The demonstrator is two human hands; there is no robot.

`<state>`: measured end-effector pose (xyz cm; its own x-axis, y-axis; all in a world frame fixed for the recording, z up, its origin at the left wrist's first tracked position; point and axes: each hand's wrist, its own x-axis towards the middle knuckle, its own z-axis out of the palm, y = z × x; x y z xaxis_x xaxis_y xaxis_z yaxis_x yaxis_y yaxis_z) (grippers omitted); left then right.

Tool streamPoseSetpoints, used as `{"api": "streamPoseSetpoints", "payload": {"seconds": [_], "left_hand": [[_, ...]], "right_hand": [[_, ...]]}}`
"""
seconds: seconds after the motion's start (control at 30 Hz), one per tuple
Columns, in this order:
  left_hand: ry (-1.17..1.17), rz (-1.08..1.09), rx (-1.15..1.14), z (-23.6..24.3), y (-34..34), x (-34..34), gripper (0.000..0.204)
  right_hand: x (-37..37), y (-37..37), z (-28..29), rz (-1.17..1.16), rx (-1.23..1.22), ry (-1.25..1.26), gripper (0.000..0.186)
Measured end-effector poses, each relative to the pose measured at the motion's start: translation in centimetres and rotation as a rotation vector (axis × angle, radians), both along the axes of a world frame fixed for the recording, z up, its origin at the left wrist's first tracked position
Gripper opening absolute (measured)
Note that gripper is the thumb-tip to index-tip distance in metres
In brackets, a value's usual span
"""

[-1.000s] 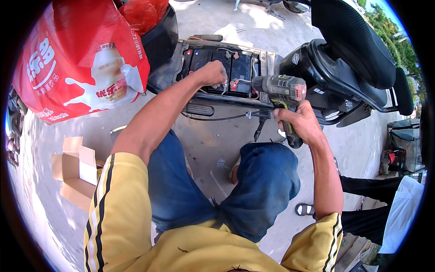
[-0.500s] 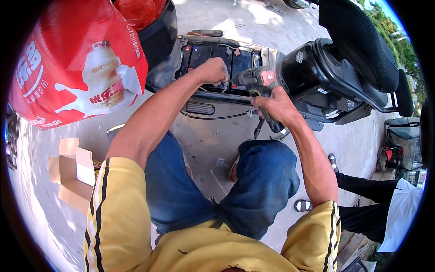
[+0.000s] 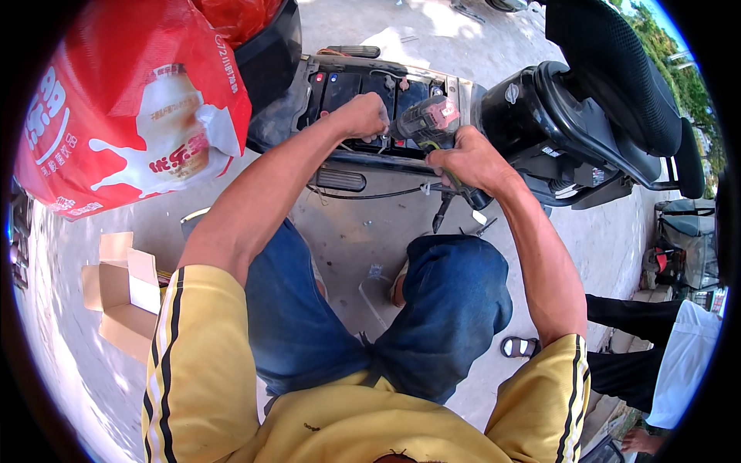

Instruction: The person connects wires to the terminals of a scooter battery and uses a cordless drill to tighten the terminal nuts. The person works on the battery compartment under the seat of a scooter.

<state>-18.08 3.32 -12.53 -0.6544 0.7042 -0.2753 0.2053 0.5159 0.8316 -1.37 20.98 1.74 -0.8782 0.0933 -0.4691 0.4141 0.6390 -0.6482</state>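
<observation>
My right hand [image 3: 472, 160] grips a cordless drill [image 3: 427, 121] by its handle. The drill lies sideways, its front end pointing left, close to the fingertips of my left hand [image 3: 361, 117]. Those fingers are closed in a pinch above the batteries; whatever small thing they hold is hidden. Dark batteries [image 3: 340, 90] with red and blue terminals sit side by side in the open floor compartment of an electric scooter [image 3: 509, 108]. Short cables and terminal covers show along their tops.
A big red bag [image 3: 123, 100] hangs at the left by the scooter's front. An open cardboard box [image 3: 127, 312] lies on the ground at my left. A black footrest [image 3: 340, 180] juts out on the near side. At the right stands another person in dark trousers [image 3: 629, 370].
My right hand has moved the drill up and left, bringing its front end close to my left fingers. My left hand has barely moved. The other person's legs have shifted.
</observation>
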Motion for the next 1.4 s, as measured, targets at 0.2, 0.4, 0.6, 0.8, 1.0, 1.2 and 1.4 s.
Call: {"api": "streamPoseSetpoints", "payload": {"seconds": [0.2,0.4,0.6,0.8,1.0,1.2,1.4], "left_hand": [[0.006,-0.033,-0.009,0.4,-0.1,0.0,0.012],[-0.026,-0.023,-0.004,0.2,-0.2,-0.2,0.012],[-0.021,0.001,-0.022,0.8,-0.2,0.2,0.008],[-0.03,-0.011,-0.036,0.7,0.1,-0.2,0.018],[-0.042,-0.013,-0.014,0.3,-0.1,-0.5,0.017],[-0.061,-0.025,0.018,0.1,-0.2,-0.5,0.015],[-0.07,-0.029,0.03,0.3,-0.3,-0.5,0.016]], "right_hand": [[-1.0,-0.3,0.6,0.02,0.044,-0.013,0.021],[-1.5,-0.8,1.4,0.047,0.1,-0.039,0.024],[-2.0,-0.6,1.3,0.001,-0.01,-0.077,0.022],[-3.6,-1.6,2.7,0.086,0.112,-0.128,0.024],[-4.9,-1.9,3.0,0.131,0.132,-0.157,0.025],[-4.9,-2.1,3.3,0.126,0.118,-0.162,0.027],[-5.2,-2.7,3.7,0.133,0.189,-0.173,0.028]]}}
